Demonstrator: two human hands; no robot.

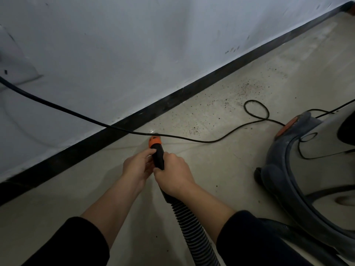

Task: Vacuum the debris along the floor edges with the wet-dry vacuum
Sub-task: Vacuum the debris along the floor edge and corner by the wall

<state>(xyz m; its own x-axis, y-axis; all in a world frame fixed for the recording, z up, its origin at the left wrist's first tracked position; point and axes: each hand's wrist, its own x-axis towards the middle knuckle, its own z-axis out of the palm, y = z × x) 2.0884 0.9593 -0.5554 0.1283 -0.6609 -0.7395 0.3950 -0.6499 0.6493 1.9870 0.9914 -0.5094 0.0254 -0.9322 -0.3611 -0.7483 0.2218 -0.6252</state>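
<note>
Debris (pixel 244 91) speckles the floor beside the baseboard (pixel 192 93), ahead and right of the nozzle (pixel 156 145). Right hand (pixel 172 175) has a full grip on it, left hand (pixel 137 167) curls round near the orange tip. Mid-sweep, I'd say. Next: pass under the cord (pixel 76 115) towards those specks.

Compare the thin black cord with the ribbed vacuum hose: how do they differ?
The cord is thin and smooth; the hose is thick and ribbed. The cord lies loose on the floor with one loop and rises leftward; the hose is held by its nozzle in the left hand and the right hand. Both are dark and flexible.
</note>
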